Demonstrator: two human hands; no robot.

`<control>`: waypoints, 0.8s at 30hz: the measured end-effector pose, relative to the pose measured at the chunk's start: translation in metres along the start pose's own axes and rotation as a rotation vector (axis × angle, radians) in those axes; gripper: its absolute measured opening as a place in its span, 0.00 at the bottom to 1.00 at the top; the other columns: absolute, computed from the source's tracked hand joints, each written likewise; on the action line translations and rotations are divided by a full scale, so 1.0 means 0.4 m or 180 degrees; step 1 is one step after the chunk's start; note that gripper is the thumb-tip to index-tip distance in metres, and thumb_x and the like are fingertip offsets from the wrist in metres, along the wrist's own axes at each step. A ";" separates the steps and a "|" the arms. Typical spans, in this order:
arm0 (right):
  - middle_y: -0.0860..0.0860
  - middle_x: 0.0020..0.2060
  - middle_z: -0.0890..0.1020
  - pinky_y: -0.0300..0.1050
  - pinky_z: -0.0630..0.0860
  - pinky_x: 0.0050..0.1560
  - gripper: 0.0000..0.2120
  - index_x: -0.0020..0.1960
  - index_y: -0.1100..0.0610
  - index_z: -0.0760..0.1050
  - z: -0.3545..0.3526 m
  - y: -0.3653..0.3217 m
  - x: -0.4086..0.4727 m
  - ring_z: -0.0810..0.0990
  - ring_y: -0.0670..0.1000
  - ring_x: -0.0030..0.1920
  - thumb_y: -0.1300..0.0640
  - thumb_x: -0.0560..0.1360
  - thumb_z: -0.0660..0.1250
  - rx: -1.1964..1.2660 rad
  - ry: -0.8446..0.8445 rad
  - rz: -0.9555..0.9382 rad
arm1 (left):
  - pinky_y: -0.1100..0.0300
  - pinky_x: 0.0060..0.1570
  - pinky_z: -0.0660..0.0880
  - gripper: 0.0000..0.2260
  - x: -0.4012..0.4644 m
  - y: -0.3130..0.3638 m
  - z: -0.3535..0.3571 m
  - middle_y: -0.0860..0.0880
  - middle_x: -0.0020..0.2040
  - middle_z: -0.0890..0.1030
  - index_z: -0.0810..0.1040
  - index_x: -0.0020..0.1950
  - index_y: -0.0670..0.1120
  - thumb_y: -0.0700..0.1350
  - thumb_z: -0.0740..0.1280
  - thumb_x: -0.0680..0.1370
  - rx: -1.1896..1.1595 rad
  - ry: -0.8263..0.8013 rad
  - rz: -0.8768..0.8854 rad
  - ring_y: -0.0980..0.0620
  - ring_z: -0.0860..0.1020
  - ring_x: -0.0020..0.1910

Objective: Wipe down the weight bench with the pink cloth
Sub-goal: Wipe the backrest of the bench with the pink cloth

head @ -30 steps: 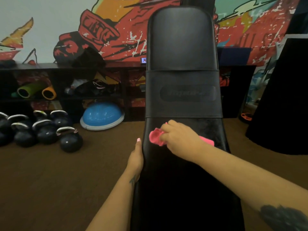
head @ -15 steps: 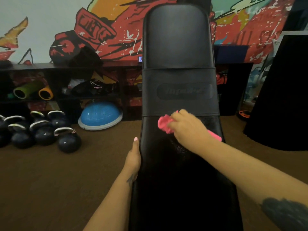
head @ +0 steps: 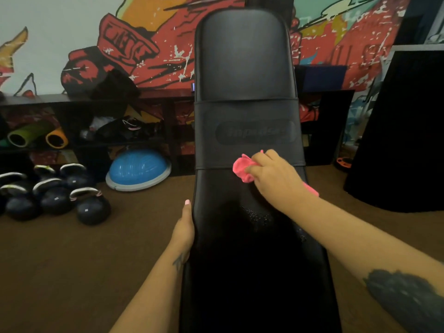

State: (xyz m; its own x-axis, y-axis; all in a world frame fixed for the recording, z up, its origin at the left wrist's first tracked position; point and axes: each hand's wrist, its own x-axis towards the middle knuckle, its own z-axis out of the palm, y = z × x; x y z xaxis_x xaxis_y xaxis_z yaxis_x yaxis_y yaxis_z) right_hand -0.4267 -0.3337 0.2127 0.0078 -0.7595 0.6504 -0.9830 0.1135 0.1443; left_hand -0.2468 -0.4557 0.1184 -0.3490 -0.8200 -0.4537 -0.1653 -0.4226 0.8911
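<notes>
Right hand (head: 276,179) apparently presses pink cloth (head: 242,169) on weight bench (head: 245,68)

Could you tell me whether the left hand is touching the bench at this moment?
Touching. The head view shows the left hand lying flat along the left edge of the bench, with no gap between them.

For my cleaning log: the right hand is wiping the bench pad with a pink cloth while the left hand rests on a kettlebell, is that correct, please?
Not quite. In the head view the left hand rests on the left edge of the weight bench, not a kettlebell. The right hand does wipe with the pink cloth.
</notes>
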 end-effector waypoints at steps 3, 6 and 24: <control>0.55 0.41 0.80 0.50 0.77 0.33 0.12 0.43 0.59 0.82 0.016 -0.031 -0.027 0.75 0.58 0.39 0.69 0.61 0.74 0.0114 -0.0024 -0.0121 | 0.47 0.65 0.68 0.31 -0.001 0.000 0.001 0.42 0.57 0.78 0.73 0.67 0.44 0.66 0.52 0.77 0.0014 0.0056 0.0009 0.43 0.76 0.56; 0.54 0.41 0.80 0.49 0.78 0.34 0.12 0.44 0.57 0.83 -0.003 -0.009 -0.082 0.76 0.57 0.40 0.67 0.61 0.75 0.0102 -0.0197 -0.0278 | 0.50 0.62 0.68 0.31 -0.002 0.002 0.001 0.44 0.50 0.78 0.72 0.67 0.42 0.65 0.51 0.79 0.0047 0.0045 0.0031 0.44 0.75 0.52; 0.54 0.35 0.78 0.42 0.73 0.31 0.13 0.38 0.56 0.82 -0.079 0.110 -0.092 0.76 0.58 0.35 0.68 0.56 0.77 -0.0247 0.0096 0.0188 | 0.44 0.67 0.67 0.34 -0.027 0.008 0.004 0.40 0.62 0.77 0.72 0.68 0.44 0.68 0.52 0.76 0.0076 0.0136 -0.0029 0.40 0.75 0.60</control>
State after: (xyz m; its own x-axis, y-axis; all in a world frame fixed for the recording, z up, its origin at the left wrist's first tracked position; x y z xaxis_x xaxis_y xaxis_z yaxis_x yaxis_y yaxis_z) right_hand -0.4643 -0.2806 0.2185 -0.0432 -0.7305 0.6815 -0.9647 0.2078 0.1616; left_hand -0.2452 -0.4476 0.1262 -0.3077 -0.8321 -0.4615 -0.1906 -0.4213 0.8867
